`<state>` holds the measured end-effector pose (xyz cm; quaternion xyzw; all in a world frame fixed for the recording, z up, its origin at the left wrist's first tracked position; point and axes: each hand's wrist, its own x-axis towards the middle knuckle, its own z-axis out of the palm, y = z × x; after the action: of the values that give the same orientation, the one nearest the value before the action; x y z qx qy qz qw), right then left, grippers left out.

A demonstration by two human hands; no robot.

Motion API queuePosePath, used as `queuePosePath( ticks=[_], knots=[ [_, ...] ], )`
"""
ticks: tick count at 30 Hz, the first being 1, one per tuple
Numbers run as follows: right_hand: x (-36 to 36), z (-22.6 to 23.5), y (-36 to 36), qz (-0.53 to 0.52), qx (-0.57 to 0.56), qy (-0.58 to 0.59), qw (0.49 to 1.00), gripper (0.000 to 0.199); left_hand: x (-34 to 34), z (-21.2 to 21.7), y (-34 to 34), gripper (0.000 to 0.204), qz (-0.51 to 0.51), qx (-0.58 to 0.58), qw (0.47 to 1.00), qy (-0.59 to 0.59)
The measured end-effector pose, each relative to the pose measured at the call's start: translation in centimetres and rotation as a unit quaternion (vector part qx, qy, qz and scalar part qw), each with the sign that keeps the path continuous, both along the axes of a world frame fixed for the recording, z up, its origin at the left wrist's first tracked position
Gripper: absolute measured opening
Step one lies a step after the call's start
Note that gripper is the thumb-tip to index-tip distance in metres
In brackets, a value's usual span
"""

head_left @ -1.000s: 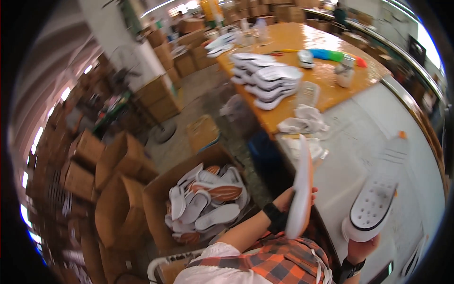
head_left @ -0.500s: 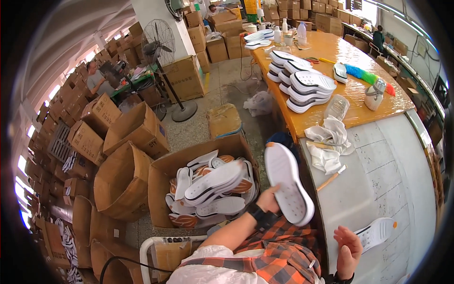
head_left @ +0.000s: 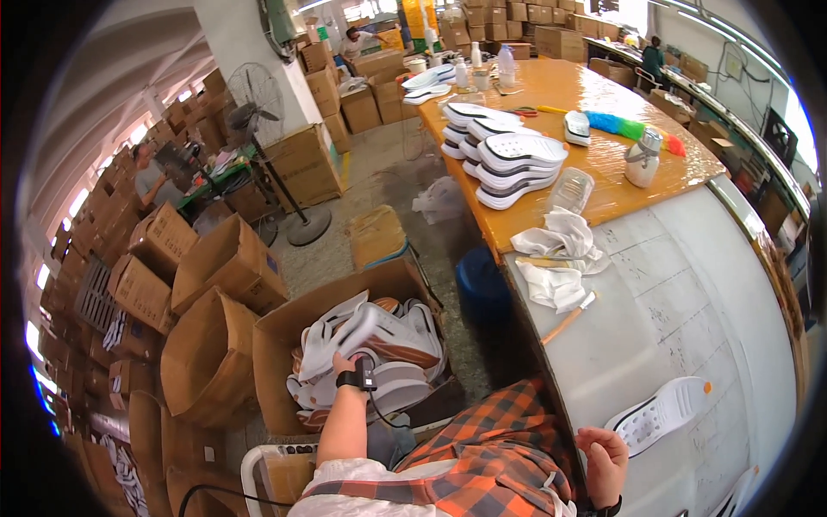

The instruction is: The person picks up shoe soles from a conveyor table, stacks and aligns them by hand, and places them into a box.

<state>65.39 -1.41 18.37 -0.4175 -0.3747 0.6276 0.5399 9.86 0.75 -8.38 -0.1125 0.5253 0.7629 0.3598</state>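
The left hand (head_left: 351,351) is gripping a white shoe sole (head_left: 362,332) inside the cardboard box (head_left: 284,345); the right hand (head_left: 603,461) is resting loosely curled, empty, at the worktop (head_left: 689,327) edge.

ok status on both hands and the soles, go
Left hand down in the cardboard box, gripping a white sole. Right hand empty, open at the edge of the white table, beside another white sole. Nothing blocking.

White shoe sole (head_left: 366,332), tilted, tread side hidden, lies atop the pile in the open cardboard box (head_left: 284,332) at lower left; second white sole (head_left: 659,415) lies tread-up at lower right.
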Motion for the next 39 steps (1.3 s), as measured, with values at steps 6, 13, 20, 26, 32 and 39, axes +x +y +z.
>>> queuePosePath(
  ticks=[6,13,20,26,32,39],
  knots=[
    [3.5,0.6,0.7,-0.037,-0.077,-0.095,0.992,0.02,17.9,9.2,12.4,0.025,-0.193,0.164,0.949,-0.191],
    [12.8,-1.6,-1.8,-0.138,0.038,-0.03,0.989,0.025,41.7,15.9,13.3,0.026,-0.673,0.246,0.624,0.311],
    [28.7,-1.3,-12.0,-0.583,0.025,0.098,0.806,0.024,48.2,18.3,10.1,0.042,-0.853,0.252,0.419,0.184],
    [45.0,-10.3,-22.7,-0.789,-0.05,-0.028,0.612,0.014,48.2,18.4,10.3,0.039,-0.847,0.229,0.462,0.127],
    [54.0,-16.2,-22.0,-0.836,-0.122,-0.165,0.508,0.034,48.8,16.1,9.9,0.038,-0.848,0.242,0.436,0.181],
    [50.8,-16.7,-12.1,-0.874,-0.23,-0.242,0.353,0.056,49.8,17.6,8.5,0.039,-0.838,0.215,0.461,0.196]
  ],
)
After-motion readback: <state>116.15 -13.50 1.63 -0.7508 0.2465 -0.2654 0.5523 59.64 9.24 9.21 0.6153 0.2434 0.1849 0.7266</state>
